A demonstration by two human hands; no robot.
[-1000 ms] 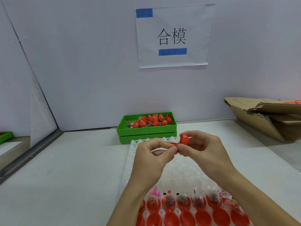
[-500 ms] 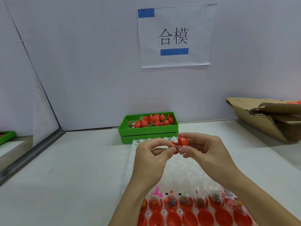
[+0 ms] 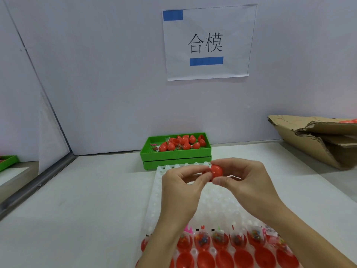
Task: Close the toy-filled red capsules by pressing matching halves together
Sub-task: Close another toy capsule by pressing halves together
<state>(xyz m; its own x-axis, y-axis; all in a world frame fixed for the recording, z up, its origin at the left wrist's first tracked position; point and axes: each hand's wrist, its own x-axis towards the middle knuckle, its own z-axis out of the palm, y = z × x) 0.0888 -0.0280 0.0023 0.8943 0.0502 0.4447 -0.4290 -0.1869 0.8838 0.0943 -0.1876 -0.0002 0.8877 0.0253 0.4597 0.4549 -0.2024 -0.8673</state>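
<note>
Capsule [image 3: 216, 172]: red, up in the air over the far end of the white tray, pinched from both sides. Round half faces the camera; the other half is mostly hidden behind fingers, so can't really tell if the seam is fully snapped.

Left hand [image 3: 181, 187]: thumb and forefinger curled in, gripping the left side of the capsule.

Right hand [image 3: 245, 180]: thumb under, fingers over the top, clamped round the right half of the capsule.

White tray [image 3: 154, 202]: bumpy plastic thing running from the near edge of the bench toward the back, right under both hands. Far rows look bare, though washed out and hard to read.

Filled halves [image 3: 220, 239]: row of red cups with little bagged toys in them, sitting in the tray at the near end, just beyond the wrists.

Empty halves [image 3: 206, 260]: another red row, closest to the near edge, open side up.

Green tray [image 3: 175, 155]: against the back wall, just behind the white tray, loose red capsule pieces piled in it.

Cardboard box [image 3: 316, 142]: flattened-ish, far right corner of the bench.

Paper sign [image 3: 207, 42]: on the wall, black characters, two blue bars.
</note>
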